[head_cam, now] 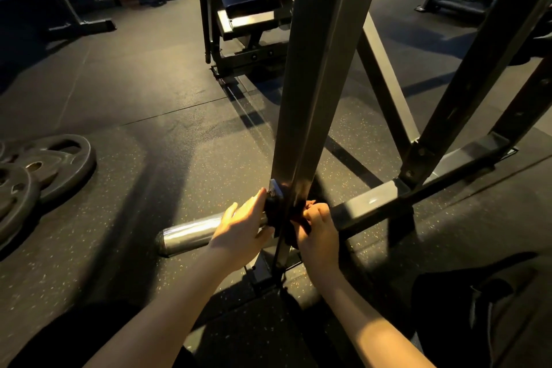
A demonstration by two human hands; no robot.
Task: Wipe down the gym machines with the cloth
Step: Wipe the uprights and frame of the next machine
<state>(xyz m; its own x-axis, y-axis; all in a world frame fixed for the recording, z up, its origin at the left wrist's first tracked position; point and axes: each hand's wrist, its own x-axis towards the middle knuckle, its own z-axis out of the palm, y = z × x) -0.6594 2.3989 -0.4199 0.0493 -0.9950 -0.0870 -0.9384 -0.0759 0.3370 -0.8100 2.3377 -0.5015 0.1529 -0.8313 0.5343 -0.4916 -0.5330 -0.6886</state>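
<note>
The left hand (242,227) lies flat on the shiny silver round metal bar (191,234), fingers mostly straight. The right hand (316,230) is curled tight around a dark cloth (300,218), which looks partly red in the dim light. The cloth is pressed against the bottom of the tall dark square metal post (307,98). Round black weight plates (56,158) lie on the floor, well apart.

Both your forearms reached forward; your left hand (242,227) lay with fingers extended, your right hand (318,233) curled around the cloth (294,233).
</note>
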